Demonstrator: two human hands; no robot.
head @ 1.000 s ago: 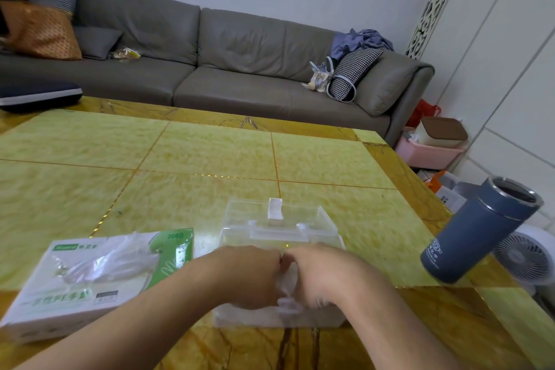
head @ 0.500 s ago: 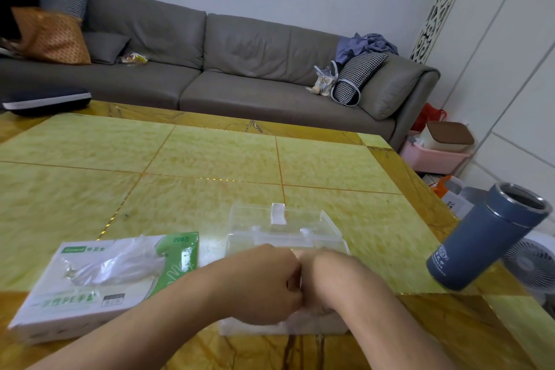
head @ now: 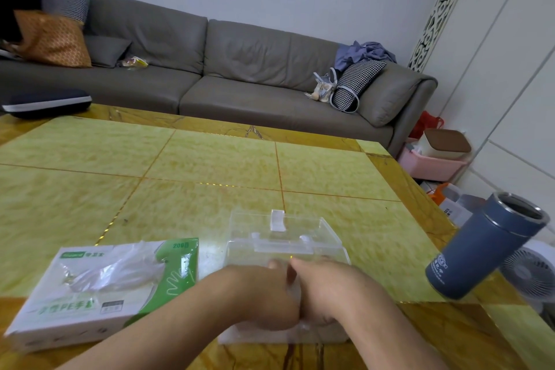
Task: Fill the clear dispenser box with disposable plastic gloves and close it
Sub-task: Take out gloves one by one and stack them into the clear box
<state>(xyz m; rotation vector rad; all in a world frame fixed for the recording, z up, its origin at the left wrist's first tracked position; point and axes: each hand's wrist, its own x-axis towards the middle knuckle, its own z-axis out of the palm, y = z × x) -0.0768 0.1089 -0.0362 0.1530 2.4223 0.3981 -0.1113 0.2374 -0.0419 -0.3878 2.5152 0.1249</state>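
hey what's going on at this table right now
A person is working with both bare hands at a clear dispenser box on the yellow table. The left hand and right hand are pressed together over its open top, apparently tucking plastic gloves down inside. The lid is up behind them, so the box is not closed yet. A green and white glove carton lies to the left, a blue tumbler stands to the right.

Both hands (head: 295,297) have pushed the gloves (head: 295,291) deeper into the dispenser box (head: 285,252).
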